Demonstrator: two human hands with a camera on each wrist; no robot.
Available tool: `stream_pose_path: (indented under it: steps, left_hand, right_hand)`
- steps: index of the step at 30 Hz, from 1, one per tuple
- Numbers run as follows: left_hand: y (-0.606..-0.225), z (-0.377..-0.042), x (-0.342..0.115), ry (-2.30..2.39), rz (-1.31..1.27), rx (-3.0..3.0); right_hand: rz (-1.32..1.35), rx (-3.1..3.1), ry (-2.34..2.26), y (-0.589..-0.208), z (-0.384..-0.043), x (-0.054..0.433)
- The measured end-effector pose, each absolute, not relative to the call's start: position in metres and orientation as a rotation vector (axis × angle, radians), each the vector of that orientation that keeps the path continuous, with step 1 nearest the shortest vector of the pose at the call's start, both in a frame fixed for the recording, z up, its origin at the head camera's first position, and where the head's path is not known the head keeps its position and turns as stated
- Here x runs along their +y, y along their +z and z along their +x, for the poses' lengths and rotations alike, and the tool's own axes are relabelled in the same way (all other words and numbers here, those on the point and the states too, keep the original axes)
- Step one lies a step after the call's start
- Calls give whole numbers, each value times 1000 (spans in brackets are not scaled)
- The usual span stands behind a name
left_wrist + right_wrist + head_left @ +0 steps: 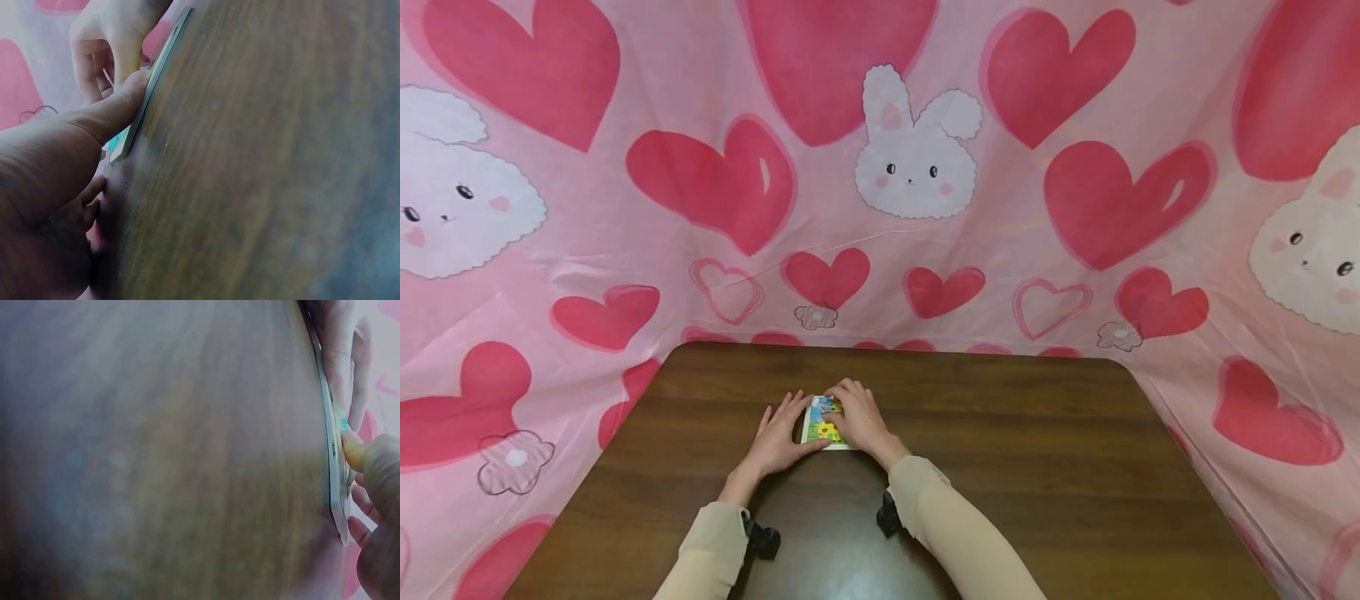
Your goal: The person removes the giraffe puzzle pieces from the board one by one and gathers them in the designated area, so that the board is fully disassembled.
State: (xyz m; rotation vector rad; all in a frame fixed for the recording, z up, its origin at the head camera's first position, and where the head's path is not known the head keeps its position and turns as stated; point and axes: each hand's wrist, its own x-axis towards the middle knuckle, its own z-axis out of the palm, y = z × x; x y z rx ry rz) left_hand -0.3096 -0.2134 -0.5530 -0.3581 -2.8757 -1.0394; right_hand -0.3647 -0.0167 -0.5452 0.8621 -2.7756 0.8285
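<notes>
A small flat puzzle board (pixel 827 432) with a white border and a bright cartoon picture in blue, green and yellow lies on the brown table. My left hand (pixel 778 437) frames its left side, thumb along the near edge and fingers stretched toward the far left corner. In the left wrist view the left thumb (pixel 119 106) presses on the board's rim (pixel 159 69). Over the board's right part, my right hand (pixel 861 421) has its fingers bent, thumb and fingertips down on the picture. It covers much of that side, and I cannot tell whether it pinches a loose piece.
The dark wood table (pixel 1037 467) stretches out around the board on every side. Behind and beside it hangs a pink cloth (pixel 820 208) printed with hearts and rabbits. Black wrist cameras (pixel 763 542) sit under both beige sleeves (pixel 970 525).
</notes>
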Motion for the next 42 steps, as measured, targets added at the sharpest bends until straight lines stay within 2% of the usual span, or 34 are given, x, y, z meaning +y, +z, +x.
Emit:
stream_pose_path:
  steps: [23, 33, 42]
  left_hand:
    - [-550, -310, -211, -1048, -324, -2920]
    - [-561, -315, -215, -1094, -331, -2885]
    - [-551, -312, -213, -1111, -292, -2940]
  right_hand:
    - [871, -2845, 974, -542, -380, 0]
    - [902, -2815, 868, -543, -380, -1]
    - [967, -2764, 672, -542, -376, -12]
